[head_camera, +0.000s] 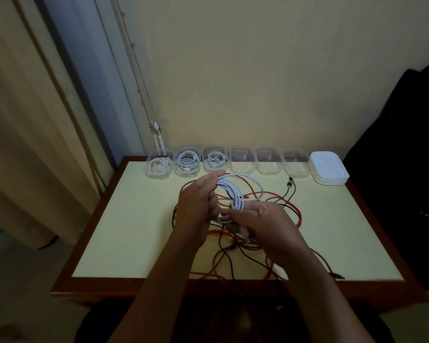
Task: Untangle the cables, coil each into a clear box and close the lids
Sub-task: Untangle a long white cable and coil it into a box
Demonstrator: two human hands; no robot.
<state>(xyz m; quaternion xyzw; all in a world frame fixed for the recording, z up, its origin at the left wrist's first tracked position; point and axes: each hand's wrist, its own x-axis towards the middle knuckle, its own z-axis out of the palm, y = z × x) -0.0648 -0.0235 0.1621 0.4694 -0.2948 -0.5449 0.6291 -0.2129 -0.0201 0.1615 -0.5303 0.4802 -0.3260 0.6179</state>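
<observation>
Left grip (198, 201) and right grip (265, 224) hold the white coil (237, 191) above the red-black tangle (218, 233) on the desk (124, 231); wind loops small and even to fit the nearest empty box (242, 162).

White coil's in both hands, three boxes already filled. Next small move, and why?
Probably lower the white coil into the fourth box from the left, the nearest empty one. The left hand and right hand both grip the coil, which looks nearly wound, and the three boxes left of it already hold coils.
</observation>
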